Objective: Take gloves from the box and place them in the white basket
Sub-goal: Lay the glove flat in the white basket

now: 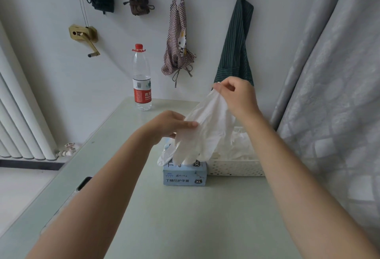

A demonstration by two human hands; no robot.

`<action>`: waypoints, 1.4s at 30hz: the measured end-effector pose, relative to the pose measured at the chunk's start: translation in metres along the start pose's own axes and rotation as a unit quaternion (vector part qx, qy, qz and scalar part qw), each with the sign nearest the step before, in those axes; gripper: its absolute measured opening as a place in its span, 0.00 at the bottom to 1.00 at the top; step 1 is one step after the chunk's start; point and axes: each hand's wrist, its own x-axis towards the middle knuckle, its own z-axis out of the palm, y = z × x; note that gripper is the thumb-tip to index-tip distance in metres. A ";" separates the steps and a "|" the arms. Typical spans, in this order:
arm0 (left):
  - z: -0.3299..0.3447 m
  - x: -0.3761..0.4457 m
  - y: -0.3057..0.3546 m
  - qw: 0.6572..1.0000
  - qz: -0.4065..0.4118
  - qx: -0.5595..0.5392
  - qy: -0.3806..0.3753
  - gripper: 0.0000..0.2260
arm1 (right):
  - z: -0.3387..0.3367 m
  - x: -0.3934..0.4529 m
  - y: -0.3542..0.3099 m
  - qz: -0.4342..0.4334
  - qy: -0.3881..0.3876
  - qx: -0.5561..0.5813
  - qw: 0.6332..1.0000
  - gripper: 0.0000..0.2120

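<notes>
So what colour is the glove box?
Light blue glove box with dark lettering, seen in the head view.

1. Glove (207,127): thin, milky-white, semi-translucent film, rubbery look, soft wrinkles, faint sheen.
2. Box (185,177): pale blue printed card, matt, crisp edges.
3. White basket (232,169): moulded plastic, perforated wall, dull satin finish; more of the same thin white film heaped inside.
4. Tabletop (185,217): pale green, smooth, lightly glossy, soft reflections near the far edge.
5. Bottle (141,77): clear glossy plastic, red plastic cap, shiny red-and-white label.
6. Checked apron (178,38): woven cloth, matt. Striped apron (236,48): dark green cloth, matt.
7. Curtain (333,83): grey fabric, patterned weave, slight lustre.
8. Radiator (22,118): white painted metal, smooth.
9. Wall crank (84,34): brass-coloured metal, dull shine.
</notes>
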 end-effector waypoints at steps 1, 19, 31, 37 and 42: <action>-0.003 0.000 -0.003 1.000 -0.002 -0.025 -0.001 0.10 | -0.002 0.002 0.003 0.006 -0.002 -0.001 1.000 0.11; 0.082 0.128 0.021 0.945 -0.040 0.315 0.078 0.08 | -0.036 -0.010 0.179 0.265 -0.052 -0.123 0.955 0.14; 0.175 0.124 -0.006 0.853 0.098 0.506 -0.085 0.31 | -0.039 -0.023 0.223 0.146 -0.061 -0.416 0.895 0.06; 0.165 0.122 -0.014 0.837 0.078 0.534 -0.085 0.38 | -0.037 -0.030 0.221 0.136 -0.066 -0.490 0.859 0.03; 0.110 0.112 -0.006 0.859 0.137 0.479 0.116 0.20 | -0.021 -0.020 0.188 0.094 0.011 -0.461 0.882 0.07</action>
